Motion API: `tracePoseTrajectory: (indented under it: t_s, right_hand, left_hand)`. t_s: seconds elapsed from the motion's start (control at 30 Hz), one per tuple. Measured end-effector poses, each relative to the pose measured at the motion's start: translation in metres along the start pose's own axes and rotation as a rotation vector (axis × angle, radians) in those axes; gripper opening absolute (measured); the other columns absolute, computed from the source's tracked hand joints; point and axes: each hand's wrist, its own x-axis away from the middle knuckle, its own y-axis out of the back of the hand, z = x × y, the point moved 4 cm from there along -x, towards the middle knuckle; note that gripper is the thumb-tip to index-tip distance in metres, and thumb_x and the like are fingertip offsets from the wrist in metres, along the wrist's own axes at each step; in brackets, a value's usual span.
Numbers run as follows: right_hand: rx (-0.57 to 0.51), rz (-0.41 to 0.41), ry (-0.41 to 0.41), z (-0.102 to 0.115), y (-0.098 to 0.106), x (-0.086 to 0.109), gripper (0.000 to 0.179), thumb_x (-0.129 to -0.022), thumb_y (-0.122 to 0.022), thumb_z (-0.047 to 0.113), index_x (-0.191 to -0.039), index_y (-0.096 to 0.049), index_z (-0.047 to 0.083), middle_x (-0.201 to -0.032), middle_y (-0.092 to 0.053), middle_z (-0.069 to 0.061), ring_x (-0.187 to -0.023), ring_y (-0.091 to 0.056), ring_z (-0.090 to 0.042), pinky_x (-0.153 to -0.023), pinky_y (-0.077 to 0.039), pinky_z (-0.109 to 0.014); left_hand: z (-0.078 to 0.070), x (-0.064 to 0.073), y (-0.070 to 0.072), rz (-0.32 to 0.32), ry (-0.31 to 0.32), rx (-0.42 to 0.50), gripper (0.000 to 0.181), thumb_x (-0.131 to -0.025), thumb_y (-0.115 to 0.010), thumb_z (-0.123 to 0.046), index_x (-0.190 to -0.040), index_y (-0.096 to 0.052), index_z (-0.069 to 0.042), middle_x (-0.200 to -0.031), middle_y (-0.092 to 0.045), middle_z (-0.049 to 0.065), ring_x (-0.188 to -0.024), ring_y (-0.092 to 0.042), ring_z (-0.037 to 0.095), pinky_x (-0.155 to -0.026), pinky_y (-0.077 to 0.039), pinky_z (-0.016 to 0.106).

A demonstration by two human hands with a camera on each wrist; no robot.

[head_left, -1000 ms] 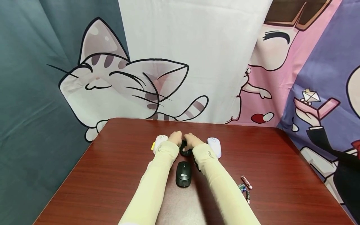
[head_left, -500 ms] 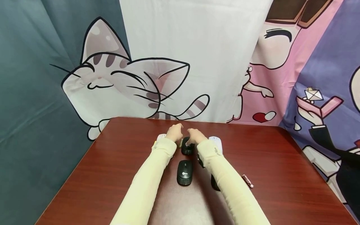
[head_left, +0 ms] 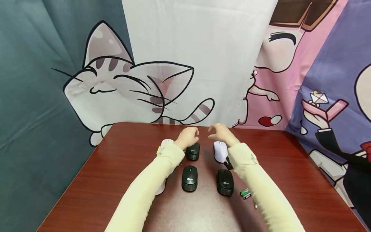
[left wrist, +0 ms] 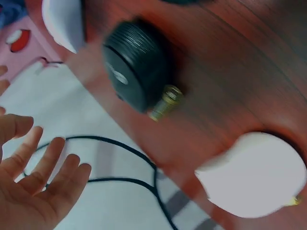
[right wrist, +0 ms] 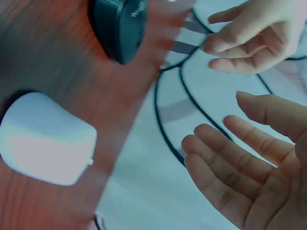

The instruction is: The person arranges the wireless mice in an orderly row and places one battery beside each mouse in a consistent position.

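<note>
Both hands are raised over the far part of the table, apart, with nothing in them. My left hand is above and just behind a black computer mouse, fingers loosely bent. A battery lies against that mouse in the left wrist view. Over the lavender mouse is my right hand, its fingers relaxed and spread in the right wrist view. A white mouse is partly covered by the left sleeve, with a small yellow piece beside it.
Nearer on the table lie two more black mice, one in the middle and one to the right. Another white mouse shows beside the left forearm. Loose batteries lie by the right sleeve. A printed cloth hangs behind the table edge.
The hands were together at the far black mouse; they have lifted off and moved apart, the right one farther to the right. That mouse now lies uncovered, as does the lavender mouse.
</note>
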Motion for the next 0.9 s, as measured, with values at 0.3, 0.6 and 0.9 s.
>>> tracePoseTrajectory:
  t_s: [0.3, 0.6, 0.9]
  right_hand:
    - [-0.054, -0.183, 0.138, -0.011, 0.028, 0.061, 0.019, -0.085, -0.061, 0.003, -0.103, -0.062, -0.002, -0.093, -0.069, -0.018, -0.086, -0.066, -0.03, -0.075, -0.051, -0.044]
    - [-0.091, -0.282, 0.12, -0.028, 0.049, 0.102, 0.018, -0.088, -0.06, 0.004, -0.105, -0.063, 0.001, -0.093, -0.07, -0.014, -0.081, -0.064, -0.024, -0.071, -0.049, -0.035]
    - [-0.006, -0.404, 0.099, -0.051, 0.058, 0.138, 0.019, -0.086, -0.062, 0.002, -0.104, -0.064, 0.002, -0.092, -0.07, -0.015, -0.078, -0.065, -0.025, -0.068, -0.05, -0.03]
  left_hand:
    - [-0.037, 0.018, 0.007, -0.081, -0.195, -0.239, 0.009, -0.088, -0.062, -0.021, -0.092, -0.063, -0.013, -0.093, -0.064, 0.004, -0.089, -0.06, 0.024, -0.07, -0.051, 0.035]
    - [-0.071, 0.042, -0.009, -0.096, -0.311, -0.133, 0.01, -0.086, -0.061, -0.02, -0.086, -0.071, -0.018, -0.081, -0.066, -0.004, -0.077, -0.062, 0.011, -0.065, -0.049, 0.026]
    - [-0.108, 0.07, -0.041, -0.144, -0.42, -0.181, 0.007, -0.084, -0.065, -0.023, -0.084, -0.072, -0.024, -0.082, -0.068, -0.01, -0.077, -0.064, 0.009, -0.063, -0.048, 0.023]
